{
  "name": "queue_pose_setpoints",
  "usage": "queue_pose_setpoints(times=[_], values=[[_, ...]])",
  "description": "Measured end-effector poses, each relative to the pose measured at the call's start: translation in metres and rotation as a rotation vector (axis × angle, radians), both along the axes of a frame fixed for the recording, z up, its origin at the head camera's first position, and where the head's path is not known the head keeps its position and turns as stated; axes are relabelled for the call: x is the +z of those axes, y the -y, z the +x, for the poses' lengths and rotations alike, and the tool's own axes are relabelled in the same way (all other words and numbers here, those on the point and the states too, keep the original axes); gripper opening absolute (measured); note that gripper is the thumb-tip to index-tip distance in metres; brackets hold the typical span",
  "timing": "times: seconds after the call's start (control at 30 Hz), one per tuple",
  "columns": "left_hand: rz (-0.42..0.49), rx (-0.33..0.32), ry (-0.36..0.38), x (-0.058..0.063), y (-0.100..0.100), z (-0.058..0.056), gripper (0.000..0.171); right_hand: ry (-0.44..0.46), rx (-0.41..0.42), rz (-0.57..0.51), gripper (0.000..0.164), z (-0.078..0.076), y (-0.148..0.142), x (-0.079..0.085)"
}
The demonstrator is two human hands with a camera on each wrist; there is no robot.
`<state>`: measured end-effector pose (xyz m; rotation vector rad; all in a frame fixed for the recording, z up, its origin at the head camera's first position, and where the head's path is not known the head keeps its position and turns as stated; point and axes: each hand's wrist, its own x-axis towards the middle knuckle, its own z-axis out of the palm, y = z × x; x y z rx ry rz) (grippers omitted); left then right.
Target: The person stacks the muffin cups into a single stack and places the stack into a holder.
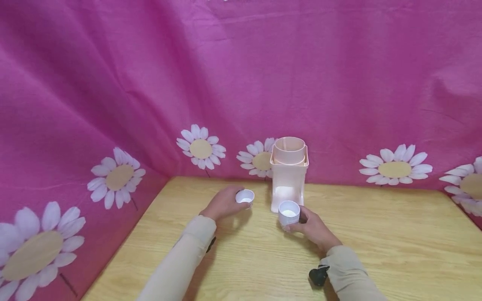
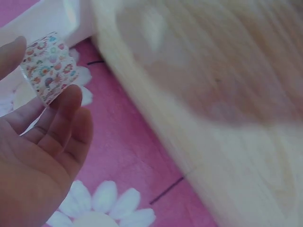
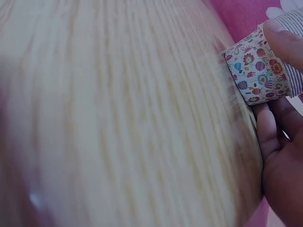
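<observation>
In the head view my left hand (image 1: 225, 203) pinches a small white paper cup (image 1: 245, 195) by its side, just above the table. The left wrist view shows colourful printed patterns on this cup (image 2: 51, 66), with thumb and fingers on either side of it. My right hand (image 1: 315, 229) grips a stack of paper cups (image 1: 289, 214) in front of the pale pink holder (image 1: 288, 177). Several nested rims show on the flower-printed stack (image 3: 260, 71) in the right wrist view. The holder stands upright, a round tube (image 1: 290, 150) in its top.
The light wood table (image 1: 376, 234) runs back to a magenta cloth (image 1: 320, 75) printed with large white daisies. This cloth also hangs along the left side of the table. A black wrist strap piece (image 1: 318, 276) shows at the right sleeve.
</observation>
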<state>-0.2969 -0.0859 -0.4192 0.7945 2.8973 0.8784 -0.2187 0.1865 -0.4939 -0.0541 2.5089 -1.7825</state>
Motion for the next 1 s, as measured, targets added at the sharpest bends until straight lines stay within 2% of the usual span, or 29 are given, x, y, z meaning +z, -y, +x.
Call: queue_pose_setpoints(times=[0.17,0.37,0.63,0.77,1.0], values=[[0.032,-0.041,-0.017,0.010,-0.012,0.002,0.044,-0.001,-0.005,0.023,0.073,-0.002,0.003,0.001],[0.046,-0.127,-0.040,0.022,-0.030,0.008,0.046,0.012,-0.008,0.010,0.074,0.000,0.004,0.000],[0.023,-0.218,-0.071,0.039,-0.055,0.008,0.046,-0.011,-0.014,0.015,0.073,0.000,-0.004,0.003],[-0.021,-0.245,-0.102,0.046,-0.065,0.008,0.047,-0.023,-0.015,-0.002,0.071,-0.001,-0.006,0.003],[-0.049,-0.327,-0.093,0.051,-0.076,0.012,0.045,-0.026,-0.007,-0.055,0.067,0.001,0.001,0.000]])
